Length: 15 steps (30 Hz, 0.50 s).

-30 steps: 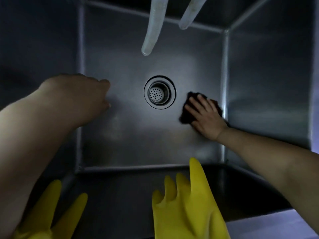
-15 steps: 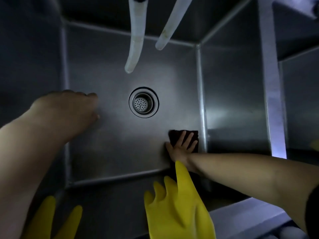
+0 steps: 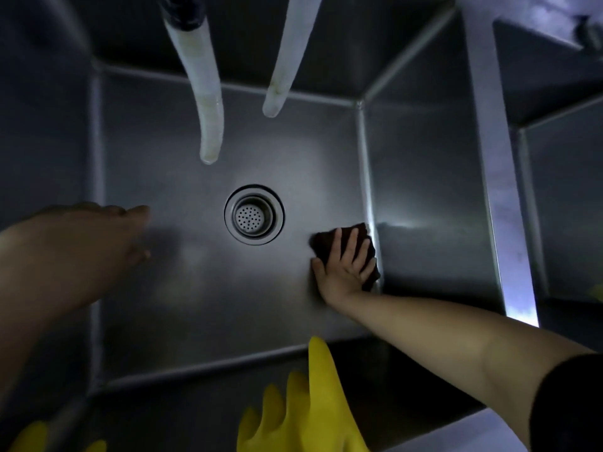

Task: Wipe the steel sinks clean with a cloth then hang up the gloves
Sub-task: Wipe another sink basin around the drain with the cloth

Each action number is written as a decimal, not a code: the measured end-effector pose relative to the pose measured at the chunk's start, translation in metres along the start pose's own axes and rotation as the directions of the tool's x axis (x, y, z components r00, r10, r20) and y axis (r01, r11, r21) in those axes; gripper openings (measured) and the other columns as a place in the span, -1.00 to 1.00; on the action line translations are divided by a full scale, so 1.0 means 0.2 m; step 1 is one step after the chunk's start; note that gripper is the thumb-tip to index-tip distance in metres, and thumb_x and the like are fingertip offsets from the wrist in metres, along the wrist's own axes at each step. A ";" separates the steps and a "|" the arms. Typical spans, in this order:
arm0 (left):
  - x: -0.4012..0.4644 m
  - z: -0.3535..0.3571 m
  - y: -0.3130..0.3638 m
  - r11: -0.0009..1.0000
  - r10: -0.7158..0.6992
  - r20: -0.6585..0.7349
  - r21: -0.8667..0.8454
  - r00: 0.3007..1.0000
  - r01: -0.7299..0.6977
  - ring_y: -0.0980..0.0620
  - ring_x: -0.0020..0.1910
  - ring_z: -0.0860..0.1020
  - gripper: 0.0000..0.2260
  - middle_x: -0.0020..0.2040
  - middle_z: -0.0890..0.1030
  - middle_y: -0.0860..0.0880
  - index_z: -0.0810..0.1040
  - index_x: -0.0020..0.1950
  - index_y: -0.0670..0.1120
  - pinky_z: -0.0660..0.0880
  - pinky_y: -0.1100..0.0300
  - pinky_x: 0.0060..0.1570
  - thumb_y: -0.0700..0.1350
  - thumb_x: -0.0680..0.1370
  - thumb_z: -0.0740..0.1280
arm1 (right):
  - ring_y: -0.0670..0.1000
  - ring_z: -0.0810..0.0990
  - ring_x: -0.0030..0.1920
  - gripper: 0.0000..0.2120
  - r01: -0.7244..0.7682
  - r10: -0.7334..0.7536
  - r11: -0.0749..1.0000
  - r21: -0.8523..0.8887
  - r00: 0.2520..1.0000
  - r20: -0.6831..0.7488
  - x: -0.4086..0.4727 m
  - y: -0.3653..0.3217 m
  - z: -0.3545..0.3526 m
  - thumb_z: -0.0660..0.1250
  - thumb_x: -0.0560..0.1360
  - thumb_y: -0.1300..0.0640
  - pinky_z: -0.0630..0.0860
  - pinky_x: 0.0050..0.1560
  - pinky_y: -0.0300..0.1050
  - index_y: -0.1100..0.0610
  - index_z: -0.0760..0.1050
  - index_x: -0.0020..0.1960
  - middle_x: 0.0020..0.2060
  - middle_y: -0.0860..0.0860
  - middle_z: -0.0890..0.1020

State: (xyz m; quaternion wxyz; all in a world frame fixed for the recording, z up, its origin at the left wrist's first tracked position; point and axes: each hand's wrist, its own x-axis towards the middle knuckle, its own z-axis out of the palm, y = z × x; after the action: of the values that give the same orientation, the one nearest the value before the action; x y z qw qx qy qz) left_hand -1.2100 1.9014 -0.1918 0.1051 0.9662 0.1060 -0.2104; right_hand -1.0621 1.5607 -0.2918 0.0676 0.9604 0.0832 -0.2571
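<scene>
I look down into a deep steel sink (image 3: 202, 298) with a round drain (image 3: 254, 214) in its floor. My right hand (image 3: 346, 267) presses a dark cloth (image 3: 357, 234) flat on the sink floor, against the right wall, fingers spread over it. My left hand (image 3: 98, 236) rests on the left side of the basin, fingers loosely curled, holding nothing. A yellow rubber glove (image 3: 310, 415) hangs over the near rim with its fingers pointing into the sink. A second yellow glove (image 3: 31, 437) shows at the bottom left corner.
Two pale hoses (image 3: 208, 102) (image 3: 284, 66) hang down from above the back wall. A steel divider (image 3: 499, 177) separates this basin from a second sink (image 3: 564, 190) on the right.
My right hand has slid the cloth from near the front right corner back up along the right wall toward the drain. The view has shifted slightly; my left hand has stayed put.
</scene>
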 end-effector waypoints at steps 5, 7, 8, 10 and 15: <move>0.02 -0.04 0.03 0.996 0.061 -0.184 -0.045 0.981 -0.071 -0.31 -0.31 0.59 -0.51 -0.18 0.62 -0.31 0.36 0.19 -0.11 0.55 -0.23 -0.29 0.11 0.35 0.20 | 0.17 -0.34 0.49 -0.30 0.114 -0.120 0.991 -0.064 0.988 -0.100 0.17 0.01 -0.08 0.03 0.55 -0.20 -0.41 0.38 0.14 -0.04 -0.25 0.54 0.52 0.06 -0.27; 0.03 -0.05 0.03 0.997 0.077 -0.197 -0.013 0.977 -0.082 -0.31 -0.26 0.61 -0.47 -0.09 0.63 -0.30 0.32 0.26 -0.11 0.56 -0.22 -0.24 0.12 0.35 0.10 | 0.15 -0.33 0.49 -0.32 0.155 -0.166 0.984 -0.091 0.976 -0.141 0.28 0.00 -0.15 0.02 0.56 -0.18 -0.44 0.38 0.09 -0.04 -0.23 0.54 0.53 0.05 -0.26; 0.02 -0.05 0.02 0.997 0.072 -0.196 0.008 0.978 -0.072 -0.29 -0.23 0.61 -0.46 -0.05 0.63 -0.28 0.32 0.28 -0.10 0.56 -0.21 -0.21 0.11 0.36 0.10 | 0.15 -0.33 0.49 -0.33 0.171 -0.185 0.980 -0.099 0.970 -0.158 0.34 -0.02 -0.18 0.01 0.56 -0.17 -0.45 0.38 0.06 -0.04 -0.23 0.54 0.53 0.05 -0.25; 0.02 -0.06 -0.01 0.998 0.056 -0.200 0.050 0.978 -0.047 -0.27 -0.18 0.61 -0.45 0.02 0.62 -0.22 0.29 0.34 -0.07 0.55 -0.20 -0.17 0.12 0.39 0.08 | 0.13 -0.32 0.50 -0.34 0.185 -0.197 0.979 -0.084 0.964 -0.179 0.48 -0.07 -0.26 0.01 0.56 -0.16 -0.47 0.37 0.01 -0.04 -0.20 0.55 0.53 0.04 -0.23; 0.01 -0.11 -0.01 0.989 0.114 -0.203 0.111 0.972 -0.093 -0.22 -0.22 0.62 -0.47 0.00 0.64 -0.18 0.29 0.35 -0.06 0.53 -0.16 -0.20 0.09 0.41 0.07 | 0.14 -0.29 0.51 -0.38 0.203 -0.207 0.978 -0.042 0.964 -0.167 0.79 -0.21 -0.45 -0.01 0.58 -0.16 -0.36 0.42 0.04 -0.04 -0.18 0.55 0.54 0.04 -0.21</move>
State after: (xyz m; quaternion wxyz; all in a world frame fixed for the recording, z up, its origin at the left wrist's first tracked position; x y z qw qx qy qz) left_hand -1.1997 1.9093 -0.1730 0.0553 0.9912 0.0550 -0.1069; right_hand -0.8922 1.6362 -0.2974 0.0452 0.9643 0.1906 -0.1784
